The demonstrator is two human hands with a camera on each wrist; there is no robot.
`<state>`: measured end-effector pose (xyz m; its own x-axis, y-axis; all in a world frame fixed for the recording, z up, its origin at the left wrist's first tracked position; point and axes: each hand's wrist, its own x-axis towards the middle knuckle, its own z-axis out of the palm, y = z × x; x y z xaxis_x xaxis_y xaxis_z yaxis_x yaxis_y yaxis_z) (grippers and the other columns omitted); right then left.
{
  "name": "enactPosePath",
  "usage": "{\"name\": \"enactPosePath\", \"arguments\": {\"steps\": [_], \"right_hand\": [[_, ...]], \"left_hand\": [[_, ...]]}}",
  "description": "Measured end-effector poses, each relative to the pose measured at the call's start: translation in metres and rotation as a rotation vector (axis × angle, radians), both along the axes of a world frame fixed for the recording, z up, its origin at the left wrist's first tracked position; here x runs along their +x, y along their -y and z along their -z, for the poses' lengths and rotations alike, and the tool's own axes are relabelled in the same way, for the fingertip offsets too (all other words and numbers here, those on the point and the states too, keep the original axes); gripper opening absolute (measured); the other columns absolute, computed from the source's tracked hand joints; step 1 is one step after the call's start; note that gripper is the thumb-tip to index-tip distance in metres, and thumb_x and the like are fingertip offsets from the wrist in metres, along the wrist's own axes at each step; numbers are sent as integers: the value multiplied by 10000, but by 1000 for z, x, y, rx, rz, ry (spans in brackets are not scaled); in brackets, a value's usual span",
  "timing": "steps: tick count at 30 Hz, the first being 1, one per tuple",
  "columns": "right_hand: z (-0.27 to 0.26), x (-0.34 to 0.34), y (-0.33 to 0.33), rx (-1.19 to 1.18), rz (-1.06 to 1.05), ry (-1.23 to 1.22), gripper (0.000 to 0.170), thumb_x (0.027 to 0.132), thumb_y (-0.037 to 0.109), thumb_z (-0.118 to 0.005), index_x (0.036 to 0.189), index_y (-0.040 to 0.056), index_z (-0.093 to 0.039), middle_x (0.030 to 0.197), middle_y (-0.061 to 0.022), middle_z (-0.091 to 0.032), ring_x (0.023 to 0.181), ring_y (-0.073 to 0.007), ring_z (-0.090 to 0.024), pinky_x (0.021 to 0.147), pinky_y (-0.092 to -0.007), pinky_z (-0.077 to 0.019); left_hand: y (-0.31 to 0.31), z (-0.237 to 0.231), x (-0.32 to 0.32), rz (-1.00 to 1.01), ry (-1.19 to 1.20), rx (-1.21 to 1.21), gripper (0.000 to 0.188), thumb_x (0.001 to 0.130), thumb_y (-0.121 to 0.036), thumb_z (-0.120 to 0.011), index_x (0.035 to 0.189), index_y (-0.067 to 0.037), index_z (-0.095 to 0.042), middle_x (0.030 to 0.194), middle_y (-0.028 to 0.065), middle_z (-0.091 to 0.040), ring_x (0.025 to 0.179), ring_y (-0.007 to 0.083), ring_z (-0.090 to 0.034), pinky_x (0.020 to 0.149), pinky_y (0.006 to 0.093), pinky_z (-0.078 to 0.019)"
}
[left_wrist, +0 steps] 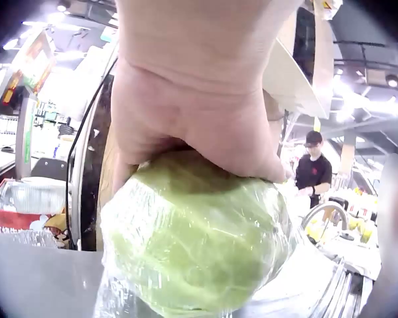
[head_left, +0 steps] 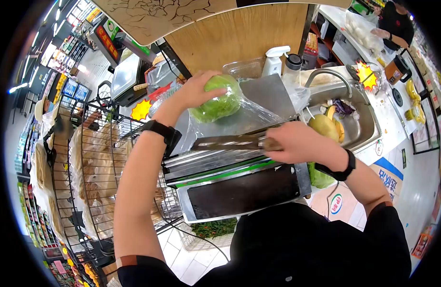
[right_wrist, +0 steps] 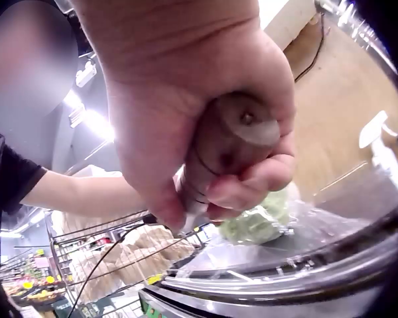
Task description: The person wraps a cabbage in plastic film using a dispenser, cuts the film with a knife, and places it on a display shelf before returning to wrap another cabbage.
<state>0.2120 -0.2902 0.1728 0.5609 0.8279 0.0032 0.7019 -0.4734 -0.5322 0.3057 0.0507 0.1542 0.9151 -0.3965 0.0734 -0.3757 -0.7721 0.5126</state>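
Note:
A round green cabbage (head_left: 219, 98) in clear plastic film (head_left: 254, 117) lies on the metal plate of a wrapping machine (head_left: 239, 179). My left hand (head_left: 199, 91) grips it from above, fingers spread over its top; the left wrist view shows the film tight and shiny on the cabbage (left_wrist: 199, 232). In my right hand (head_left: 297, 142) is the handle of a knife (head_left: 225, 142), its blade pointing left over the machine's rollers, in front of the cabbage. The right wrist view shows my fingers curled round the round handle (right_wrist: 229, 142).
At the right is a sink (head_left: 368, 124) with a yellow-green melon (head_left: 324, 126) and peelings. A white spray bottle (head_left: 274, 61) and a jar stand behind the plate. A wire rack (head_left: 93, 177) of bagged goods stands at the left. A person (head_left: 397, 24) stands at the far right.

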Motion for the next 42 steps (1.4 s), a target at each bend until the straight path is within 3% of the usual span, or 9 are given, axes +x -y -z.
{"name": "enactPosePath", "arguments": {"steps": [6, 10, 27, 35, 42], "right_hand": [[2, -3, -100, -85, -94, -42, 398, 924, 425, -645, 851, 36, -689, 755, -195, -694, 738, -416, -686, 685, -501, -551], [-4, 1, -113, -199, -35, -34, 371, 924, 400, -646, 895, 46, -752, 840, -194, -727, 829, -396, -720, 740, -483, -577], [-1, 31, 1, -306, 67, 126, 435, 935, 472, -630, 883, 47, -708, 786, -198, -698, 781, -409, -691, 700, -499, -557], [-8, 50, 63, -421, 288, 267, 473, 922, 490, -639, 882, 24, -707, 774, -199, -701, 757, -403, -704, 687, -480, -571], [-14, 52, 113, -476, 402, 351, 472, 924, 492, -639, 879, 23, -669, 743, -198, -680, 735, -402, -684, 668, -494, -548]], "left_hand": [[3, -12, 1, 14, -83, 67, 665, 894, -545, -694, 1425, -183, -524, 1373, 245, -526, 1271, 411, -526, 1088, 438, -425], [2, -10, 0, 1, -79, 42, 652, 898, -527, -695, 1422, -175, -530, 1376, 245, -526, 1292, 409, -513, 1099, 434, -416], [6, -3, 7, 48, 8, 10, 583, 908, -466, -711, 1370, -134, -582, 1336, 231, -571, 1275, 387, -531, 1088, 429, -428], [11, -17, 9, 53, -1, 35, 532, 941, -384, -702, 1369, -94, -576, 1339, 166, -603, 1272, 328, -546, 1084, 398, -425], [10, -14, 16, 43, -10, -2, 536, 928, -408, -710, 1353, -102, -594, 1343, 184, -604, 1273, 342, -549, 1090, 409, -425]]}}
